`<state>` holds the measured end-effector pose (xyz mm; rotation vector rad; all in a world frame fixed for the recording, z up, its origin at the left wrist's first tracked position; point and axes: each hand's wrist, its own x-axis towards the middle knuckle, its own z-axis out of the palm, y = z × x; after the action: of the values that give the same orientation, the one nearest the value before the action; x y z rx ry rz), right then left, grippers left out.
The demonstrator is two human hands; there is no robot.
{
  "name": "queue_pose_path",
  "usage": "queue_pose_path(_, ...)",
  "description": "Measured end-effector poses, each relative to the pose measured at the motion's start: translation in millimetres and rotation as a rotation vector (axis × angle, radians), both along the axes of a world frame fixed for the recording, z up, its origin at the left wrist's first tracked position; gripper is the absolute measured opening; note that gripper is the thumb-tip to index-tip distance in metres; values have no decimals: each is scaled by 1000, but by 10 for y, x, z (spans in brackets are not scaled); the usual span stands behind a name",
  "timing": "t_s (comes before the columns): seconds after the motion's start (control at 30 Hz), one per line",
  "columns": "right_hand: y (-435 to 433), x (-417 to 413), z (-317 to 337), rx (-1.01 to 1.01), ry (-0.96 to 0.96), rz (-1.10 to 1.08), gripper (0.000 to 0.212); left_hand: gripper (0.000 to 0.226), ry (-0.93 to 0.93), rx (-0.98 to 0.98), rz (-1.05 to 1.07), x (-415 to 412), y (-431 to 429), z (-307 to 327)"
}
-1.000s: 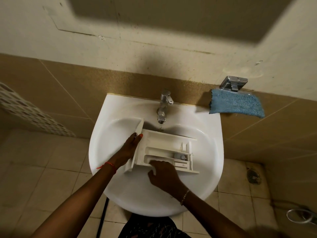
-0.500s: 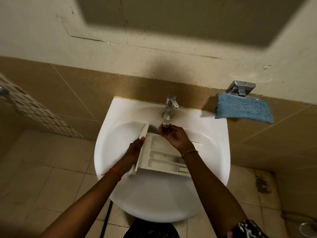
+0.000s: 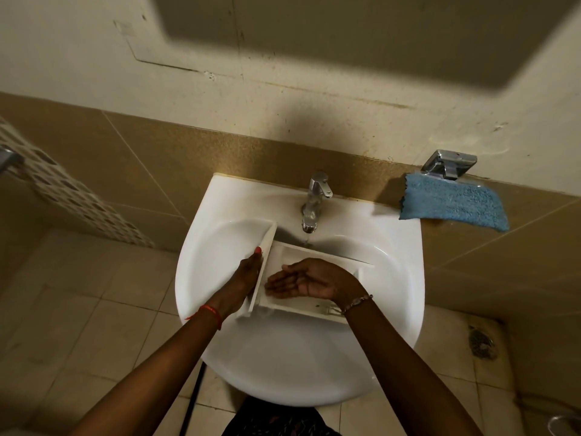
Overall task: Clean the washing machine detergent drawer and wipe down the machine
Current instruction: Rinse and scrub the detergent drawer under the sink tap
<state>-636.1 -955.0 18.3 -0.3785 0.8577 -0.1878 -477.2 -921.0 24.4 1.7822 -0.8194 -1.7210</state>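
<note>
From the head camera, a white plastic detergent drawer (image 3: 292,253), rectangular with thin moulded dividing walls, lies inside a glossy white ceramic washbasin (image 3: 283,357), its far edge beneath a chrome single-lever tap (image 3: 314,199) that sheds a thin stream of water. The left hand (image 3: 248,278) grips the drawer's flat front panel from outside, one orange-painted fingertip curled over the panel's top edge, a red thread band on the wrist. The right hand (image 3: 314,281) lies flat and relaxed inside the drawer, fingers straight, together and pointing towards the front panel, holding nothing; a beaded bracelet circles that wrist. To the basin's right, a fluffy blue microfibre cloth (image 3: 456,206) hangs from a shiny chrome wall fitting (image 3: 449,163) against speckled tan tiles, with rough cream plaster above
</note>
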Motion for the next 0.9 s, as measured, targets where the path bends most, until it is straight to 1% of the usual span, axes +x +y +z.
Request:
queue_pose_path(0.03, -20, -25, 4, 3, 20, -35, 39, 60, 0, -7, -12, -3, -10, -24)
queue_pose_path(0.07, -64, -55, 0, 15, 24, -115, 40, 59, 1, -8, -16, -7, -17, -44)
queue_pose_path(0.13, -191, -114, -27, 41, -12, -363, 40, 59, 0, -27, -15, -20, -2, 5)
queue_pose_path(0.23, -360, -129, -83, 54, -114, -701, 27, 58, 0, -18, -4, -16, -3, -37)
queue_pose_path(0.3, -423, -84, -103, 39, -143, -798, 24, 55, -2, -17, 12, -22, 3, -38)
queue_pose_path(0.4, -425, 21, -108, 22, -156, -834, 24, 52, 21, -11, 19, -5, -9, -102)
queue_pose_path(0.47, -341, 96, -80, -12, -91, -738, 23, 50, 32, 3, 59, -11, -15, -107)
queue_pose_path(0.5, -264, 152, -73, -75, -28, -651, 23, 52, 40, 20, 80, -9, -27, -114)
queue_pose_path(0.53, -158, 210, -48, -181, 55, -568, 23, 53, 49, 38, 102, -5, -39, -134)
queue_pose_path(0.57, -39, 277, -42, -340, 178, -507, 23, 54, 58, 45, 117, -2, -46, -138)
queue_pose_path(0.63, 180, 402, -38, -746, 452, -361, 23, 53, 71, 50, 154, 18, -55, -191)
queue_pose_path(0.67, 260, 449, -73, -944, 577, -230, 25, 54, 69, 50, 154, 24, -60, -236)
queue_pose_path(0.7, 306, 478, -123, -1097, 656, -104, 30, 57, 53, 47, 157, 20, -54, -254)
queue_pose_path(0.73, 333, 496, -192, -1203, 682, -3, 38, 59, 33, 49, 152, 10, -52, -259)
queue_pose_path(0.8, 370, 499, -354, -1340, 720, 114, 50, 59, 3, 53, 151, -2, -59, -273)
queue_pose_path(0.9, 422, 485, -501, -1506, 840, 231, 58, 58, -6, 56, 126, -22, -62, -252)
